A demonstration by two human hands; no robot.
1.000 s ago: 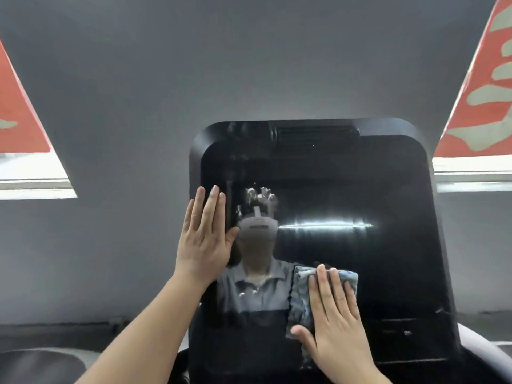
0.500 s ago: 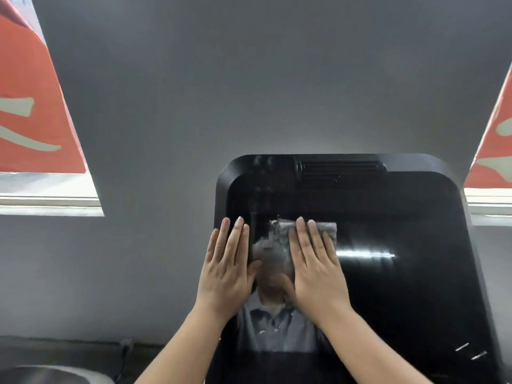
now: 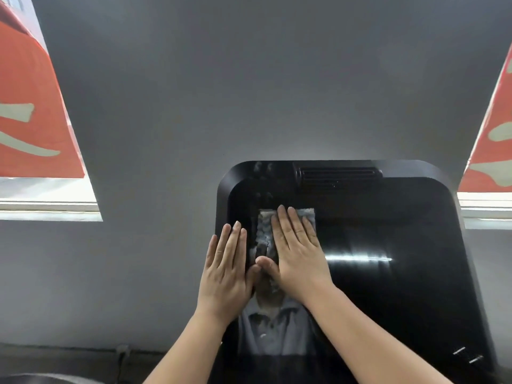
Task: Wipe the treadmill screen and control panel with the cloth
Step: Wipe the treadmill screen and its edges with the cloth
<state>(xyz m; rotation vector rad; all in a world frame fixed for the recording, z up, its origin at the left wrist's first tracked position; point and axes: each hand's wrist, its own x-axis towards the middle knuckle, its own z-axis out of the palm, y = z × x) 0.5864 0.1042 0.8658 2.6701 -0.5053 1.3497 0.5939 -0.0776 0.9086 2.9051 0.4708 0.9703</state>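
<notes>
The treadmill's glossy black screen [image 3: 388, 273] fills the lower right of the head view, with a vent slot at its top. A blue-grey cloth [image 3: 264, 231] lies flat against the screen's upper left area. My right hand [image 3: 296, 250] presses on the cloth, palm flat, fingers pointing up. My left hand [image 3: 225, 273] rests flat on the screen's left edge, fingers straight and together, holding nothing. Both thumbs almost touch. The control panel below the screen is out of view.
A grey wall [image 3: 249, 92] stands behind the screen. Red banners hang over bright windows at the left [image 3: 30, 120] and right [image 3: 493, 134]. A person's reflection shows in the glass under my hands.
My right hand has slid the cloth from the lower middle of the screen up to its upper left. The left hand stayed on the left edge. The view tilted upward.
</notes>
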